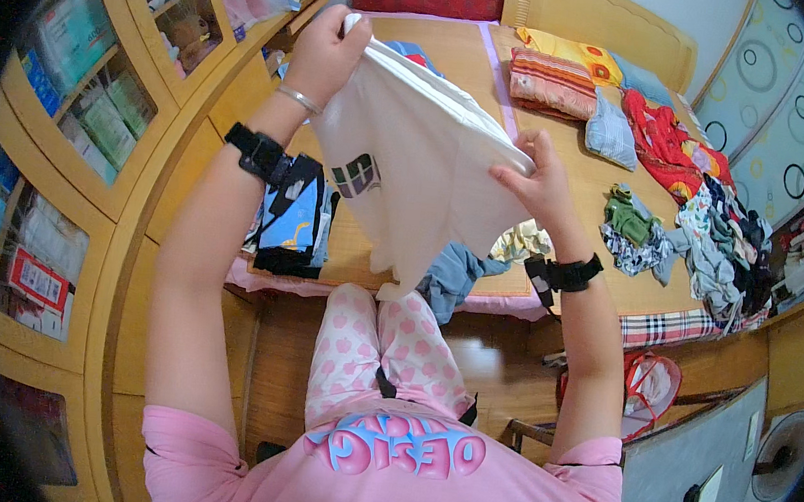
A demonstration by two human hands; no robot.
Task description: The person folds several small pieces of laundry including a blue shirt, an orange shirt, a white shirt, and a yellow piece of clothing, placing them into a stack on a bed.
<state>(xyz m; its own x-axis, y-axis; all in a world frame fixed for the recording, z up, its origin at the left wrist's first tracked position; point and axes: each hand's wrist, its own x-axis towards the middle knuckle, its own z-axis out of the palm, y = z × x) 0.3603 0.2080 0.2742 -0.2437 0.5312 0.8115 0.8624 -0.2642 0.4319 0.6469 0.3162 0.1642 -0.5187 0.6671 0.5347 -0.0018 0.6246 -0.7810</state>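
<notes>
A white cloth garment (424, 160) with dark printing hangs stretched between my two hands above the bed. My left hand (333, 51) grips one end of its folded edge at the upper left. At the other end of that edge, my right hand (537, 177) pinches the cloth between thumb and fingers. Behind the garment, a blue-grey garment (457, 277) lies at the bed's near edge, beside a pale yellow crumpled cloth (523, 240). A stack of folded clothes (293, 227) with a blue top piece is on the left, below my left wrist.
On the bed's right lie a green garment (627, 217), a heap of mixed clothes (725, 250), a red blanket (670, 138), a striped folded quilt (551, 85) and pillows. A glass-door cabinet (108, 204) stands left. A grey table (692, 456) and a fan (785, 457) are at lower right.
</notes>
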